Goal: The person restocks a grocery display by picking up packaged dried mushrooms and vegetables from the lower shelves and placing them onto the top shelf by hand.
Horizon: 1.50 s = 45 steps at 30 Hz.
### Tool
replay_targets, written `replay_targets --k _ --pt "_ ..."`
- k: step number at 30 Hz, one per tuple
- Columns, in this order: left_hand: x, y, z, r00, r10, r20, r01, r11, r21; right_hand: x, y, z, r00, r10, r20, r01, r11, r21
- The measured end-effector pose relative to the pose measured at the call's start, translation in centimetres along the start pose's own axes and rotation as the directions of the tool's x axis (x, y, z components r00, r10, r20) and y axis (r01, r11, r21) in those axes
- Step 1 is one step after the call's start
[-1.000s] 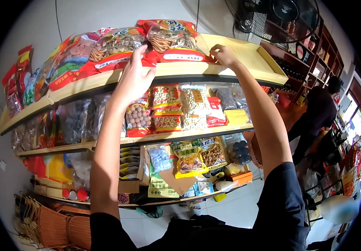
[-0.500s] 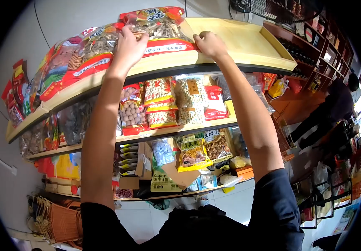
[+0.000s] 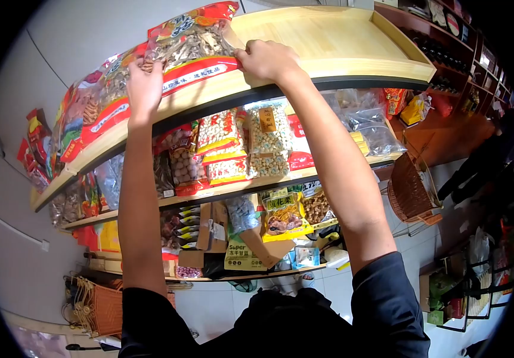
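A red and clear bag of dried mushrooms (image 3: 194,43) lies on the wooden top shelf, with printed lettering along its lower red band. At its left edge, my left hand (image 3: 144,88) is closed with curled fingers, between it and the neighbouring bag. My right hand (image 3: 271,61) grips the right edge of the same bag, fingers bent and partly hidden behind the knuckles. Just left of my left hand leans another red bag of dried food (image 3: 111,114), overlapping more bags farther along.
Bare wood of the top shelf (image 3: 322,36) shows right of the bag, bounded by a raised rim. Lower shelves hold bagged nuts (image 3: 218,134), a yellow packet (image 3: 284,218) and cartons. Wicker baskets (image 3: 412,188) stand at the sides. A person in dark clothes (image 3: 483,158) is at the right.
The view has shifted, with the shelf's contents moving left in it. My left hand has moved from over the mushroom bag to its left edge; my right hand stays at the right edge.
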<state>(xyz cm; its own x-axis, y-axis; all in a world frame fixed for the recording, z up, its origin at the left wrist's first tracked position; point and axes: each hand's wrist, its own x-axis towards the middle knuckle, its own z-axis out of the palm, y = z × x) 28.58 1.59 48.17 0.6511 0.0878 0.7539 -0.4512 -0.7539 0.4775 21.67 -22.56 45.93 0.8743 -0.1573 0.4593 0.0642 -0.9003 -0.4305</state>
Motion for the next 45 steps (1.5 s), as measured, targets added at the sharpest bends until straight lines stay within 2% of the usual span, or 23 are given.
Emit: replay_targets --k 1,3,4,7,9,12,15,19,24,28,32,35,45 --pt "0.1 -0.2 0.3 1.0 0.0 0.003 0.0 1.0 0.012 0.0 0.1 0.1 1.0 -0.013 -0.01 0.013 1.0 -0.002" --pt "0.5 -1.1 0.6 0.994 -0.107 0.037 0.109 0.992 -0.064 -0.1 0.3 0.5 0.999 -0.027 -0.019 0.026 1.0 -0.005" --pt "0.6 -1.4 0.9 0.998 -0.057 -0.01 0.056 0.996 -0.065 -0.1 0.4 0.2 0.999 -0.042 -0.014 0.041 0.999 -0.015" --pt "0.4 -2.1 1.0 0.999 -0.025 -0.023 0.024 0.999 -0.033 -0.1 0.5 0.7 0.996 -0.076 -0.037 0.075 0.997 -0.009" --pt "-0.1 -1.8 1.0 0.999 -0.018 -0.037 0.016 0.999 -0.038 -0.1 0.7 0.8 0.99 -0.122 -0.066 0.117 0.991 -0.068" --pt "-0.2 -2.2 1.5 0.998 -0.004 -0.061 0.002 0.999 -0.038 -0.4 1.0 0.7 0.979 -0.178 -0.095 0.179 0.984 -0.003" --pt "-0.3 -2.5 1.8 0.994 0.027 -0.107 -0.026 1.0 0.013 -0.4 1.4 0.9 0.973 -0.221 -0.065 0.22 0.975 -0.023" --pt "-0.5 -2.9 1.9 0.992 0.042 -0.123 -0.035 0.998 0.055 -0.6 1.5 0.4 0.97 -0.242 -0.024 0.242 0.97 -0.005" --pt "-0.5 -3.2 2.0 0.989 0.066 -0.133 -0.061 0.997 0.046 -0.7 1.5 0.4 0.97 -0.238 -0.053 0.239 0.971 0.016" --pt "-1.1 -2.3 1.8 0.99 -0.001 -0.139 0.014 0.996 0.09 -0.7 1.7 0.5 0.97 -0.239 -0.051 0.241 0.97 0.041" --pt "-1.0 -2.9 1.9 0.991 0.027 -0.134 -0.021 0.999 0.044 0.0 1.6 1.0 0.965 -0.243 -0.096 0.241 0.97 -0.029" --pt "-1.4 -2.5 1.9 0.989 0.046 -0.138 -0.038 0.998 0.06 0.1 1.6 1.3 0.961 -0.25 -0.12 0.253 0.967 0.012" --pt "-2.0 -1.5 1.6 0.992 -0.018 -0.125 0.029 0.996 0.09 0.2 1.6 1.4 0.958 -0.256 -0.127 0.261 0.965 0.02"
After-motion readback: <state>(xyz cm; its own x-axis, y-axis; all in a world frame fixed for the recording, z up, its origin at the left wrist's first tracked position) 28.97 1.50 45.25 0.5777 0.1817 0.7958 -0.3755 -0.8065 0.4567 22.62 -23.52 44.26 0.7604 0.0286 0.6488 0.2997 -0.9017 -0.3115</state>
